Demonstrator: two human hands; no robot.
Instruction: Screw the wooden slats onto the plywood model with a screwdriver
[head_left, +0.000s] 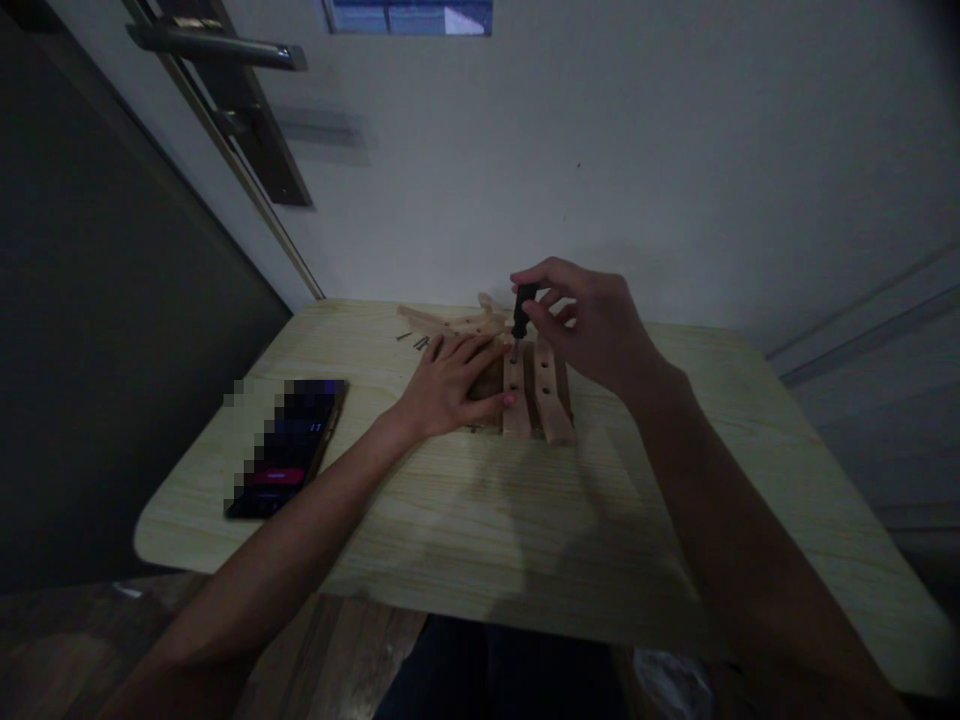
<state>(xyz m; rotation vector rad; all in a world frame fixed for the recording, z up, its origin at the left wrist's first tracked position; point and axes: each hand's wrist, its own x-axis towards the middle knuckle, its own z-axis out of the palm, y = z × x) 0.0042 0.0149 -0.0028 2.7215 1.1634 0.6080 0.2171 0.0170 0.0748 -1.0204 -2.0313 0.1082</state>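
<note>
Two light wooden strips with drilled holes lie side by side: a left strip (517,415) and a right strip (556,415). Beneath them is a darker wooden piece (487,382), mostly covered. My left hand (448,385) lies flat over it with the fingers spread, fingertips against the left strip. With the thumb and fingers of my right hand (589,320) I grip a small black-handled screwdriver (523,308). It stands nearly upright, its shaft pointing down at the upper hole of the left strip. Whether a screw sits under the tip is too small to tell.
Loose light wooden pieces (424,320) and several screws (420,343) lie behind my left hand. A phone (289,450) rests on the table (420,510) at the left. A white door (637,150) with a metal handle (225,48) rises behind the table's back edge.
</note>
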